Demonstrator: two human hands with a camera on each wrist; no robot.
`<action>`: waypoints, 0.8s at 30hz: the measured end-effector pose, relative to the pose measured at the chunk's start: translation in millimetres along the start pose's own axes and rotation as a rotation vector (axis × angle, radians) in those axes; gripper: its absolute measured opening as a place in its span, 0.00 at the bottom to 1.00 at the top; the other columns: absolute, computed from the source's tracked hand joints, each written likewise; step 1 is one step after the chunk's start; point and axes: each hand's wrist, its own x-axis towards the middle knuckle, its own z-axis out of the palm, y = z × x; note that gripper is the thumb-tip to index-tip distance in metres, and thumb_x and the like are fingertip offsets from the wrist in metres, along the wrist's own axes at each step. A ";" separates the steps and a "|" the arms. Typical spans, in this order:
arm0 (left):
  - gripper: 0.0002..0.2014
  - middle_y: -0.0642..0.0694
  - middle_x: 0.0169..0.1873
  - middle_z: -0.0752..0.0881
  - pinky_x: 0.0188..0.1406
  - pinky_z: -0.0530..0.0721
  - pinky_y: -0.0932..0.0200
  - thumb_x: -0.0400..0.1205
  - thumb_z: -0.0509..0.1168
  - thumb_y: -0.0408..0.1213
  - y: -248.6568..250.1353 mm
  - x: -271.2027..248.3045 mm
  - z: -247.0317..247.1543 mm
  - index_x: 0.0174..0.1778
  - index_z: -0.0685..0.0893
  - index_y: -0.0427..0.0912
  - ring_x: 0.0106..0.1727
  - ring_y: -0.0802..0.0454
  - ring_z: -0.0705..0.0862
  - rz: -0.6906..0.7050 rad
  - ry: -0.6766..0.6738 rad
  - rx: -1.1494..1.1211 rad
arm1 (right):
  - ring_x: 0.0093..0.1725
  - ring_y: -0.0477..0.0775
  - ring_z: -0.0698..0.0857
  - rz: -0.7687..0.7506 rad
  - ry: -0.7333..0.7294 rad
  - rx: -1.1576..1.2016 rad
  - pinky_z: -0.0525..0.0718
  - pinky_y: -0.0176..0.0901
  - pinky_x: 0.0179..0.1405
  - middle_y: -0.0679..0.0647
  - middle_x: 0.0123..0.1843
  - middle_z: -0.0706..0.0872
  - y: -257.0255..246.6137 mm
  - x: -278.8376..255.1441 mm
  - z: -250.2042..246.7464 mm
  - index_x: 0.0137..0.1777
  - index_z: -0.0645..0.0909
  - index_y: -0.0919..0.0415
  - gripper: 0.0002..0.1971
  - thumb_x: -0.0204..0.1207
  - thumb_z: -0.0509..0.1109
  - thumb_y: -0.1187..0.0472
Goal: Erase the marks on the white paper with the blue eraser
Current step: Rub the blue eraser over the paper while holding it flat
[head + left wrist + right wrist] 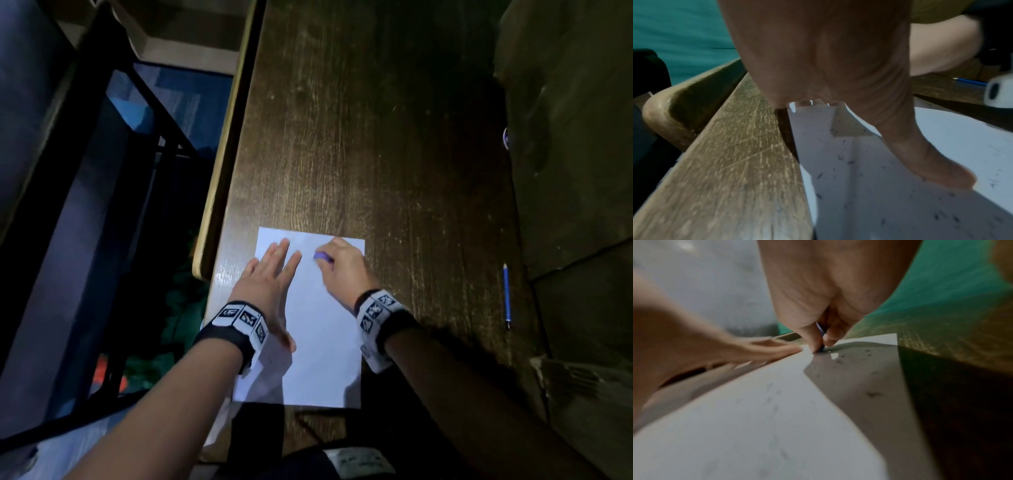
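Note:
A white sheet of paper [318, 329] lies on the dark wooden table [376, 137], near its front left. My left hand [270, 274] lies flat on the paper's left side, fingers straight and spread. My right hand [337, 263] pinches the blue eraser [322, 256] near the paper's far edge, with the eraser's tip [821, 349] touching the sheet. In the left wrist view, small dark eraser crumbs [851, 162] dot the paper [890, 203] around my thumb [937, 170]. Faint grey marks [774, 408] show on the paper in the right wrist view.
A blue pencil [506, 296] lies on the table to the right of the paper. The table's left edge [219, 178] runs close beside my left hand. A dark chair frame [120, 137] stands off to the left. Olive fabric [575, 171] borders the right.

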 end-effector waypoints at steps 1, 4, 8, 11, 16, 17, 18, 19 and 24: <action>0.87 0.43 0.84 0.21 0.88 0.39 0.41 0.47 0.80 0.76 -0.5 -1.7 0.8 0.86 0.25 0.49 0.87 0.45 0.26 -0.002 -0.002 0.006 | 0.44 0.54 0.83 0.022 0.044 0.002 0.80 0.40 0.52 0.53 0.45 0.83 -1.7 -1.1 4.9 0.48 0.86 0.63 0.05 0.79 0.68 0.67; 0.86 0.43 0.84 0.22 0.89 0.41 0.41 0.49 0.81 0.75 2.2 -1.4 1.8 0.87 0.26 0.48 0.87 0.44 0.26 -0.012 0.005 0.015 | 0.40 0.56 0.80 -0.118 -0.086 0.035 0.82 0.52 0.45 0.57 0.39 0.80 -14.0 -62.8 20.8 0.42 0.83 0.64 0.05 0.79 0.67 0.69; 0.85 0.43 0.85 0.22 0.89 0.43 0.40 0.52 0.81 0.75 0.7 -0.3 -1.8 0.87 0.26 0.48 0.87 0.44 0.27 -0.014 0.010 0.022 | 0.39 0.59 0.81 -0.360 -0.376 0.051 0.83 0.52 0.41 0.59 0.38 0.80 -18.0 -101.1 10.9 0.42 0.84 0.66 0.04 0.77 0.69 0.72; 0.86 0.43 0.85 0.22 0.88 0.41 0.40 0.49 0.81 0.75 -0.3 -0.6 -0.7 0.87 0.26 0.48 0.87 0.43 0.27 -0.002 -0.004 0.012 | 0.44 0.61 0.85 -0.095 -0.079 -0.042 0.83 0.46 0.49 0.61 0.43 0.85 -2.0 -31.3 3.0 0.45 0.86 0.66 0.04 0.77 0.70 0.71; 0.87 0.42 0.85 0.23 0.89 0.42 0.40 0.47 0.81 0.76 0.8 -0.1 1.8 0.87 0.27 0.48 0.88 0.42 0.29 -0.008 0.004 0.030 | 0.43 0.57 0.85 -0.013 0.100 -0.030 0.84 0.47 0.48 0.57 0.44 0.86 9.8 -39.7 8.1 0.47 0.88 0.64 0.05 0.76 0.71 0.70; 0.87 0.42 0.85 0.23 0.89 0.42 0.40 0.48 0.80 0.76 0.5 0.6 2.3 0.87 0.26 0.48 0.88 0.42 0.29 -0.012 0.010 0.030 | 0.42 0.57 0.85 -0.078 0.050 -0.040 0.84 0.49 0.45 0.55 0.43 0.85 6.6 -69.1 11.4 0.47 0.87 0.62 0.05 0.77 0.70 0.68; 0.86 0.43 0.85 0.23 0.89 0.43 0.40 0.48 0.81 0.76 0.3 1.1 2.6 0.87 0.26 0.48 0.88 0.42 0.29 -0.015 0.016 0.028 | 0.42 0.55 0.85 -0.108 -0.036 -0.049 0.85 0.49 0.43 0.52 0.43 0.84 4.5 -98.8 13.5 0.47 0.85 0.58 0.05 0.79 0.68 0.64; 0.86 0.43 0.85 0.22 0.89 0.42 0.40 0.49 0.81 0.76 0.3 1.3 2.7 0.86 0.26 0.49 0.88 0.43 0.29 -0.015 0.017 0.023 | 0.42 0.52 0.84 -0.111 -0.127 -0.035 0.85 0.49 0.43 0.49 0.44 0.83 3.5 -124.6 14.4 0.47 0.84 0.55 0.06 0.80 0.65 0.59; 0.85 0.44 0.85 0.23 0.89 0.43 0.40 0.50 0.81 0.75 1.4 0.3 1.3 0.87 0.27 0.49 0.88 0.43 0.29 -0.014 0.017 0.024 | 0.39 0.47 0.84 -0.073 -0.183 0.050 0.84 0.43 0.42 0.48 0.41 0.85 20.0 -126.7 2.0 0.44 0.86 0.53 0.04 0.76 0.70 0.57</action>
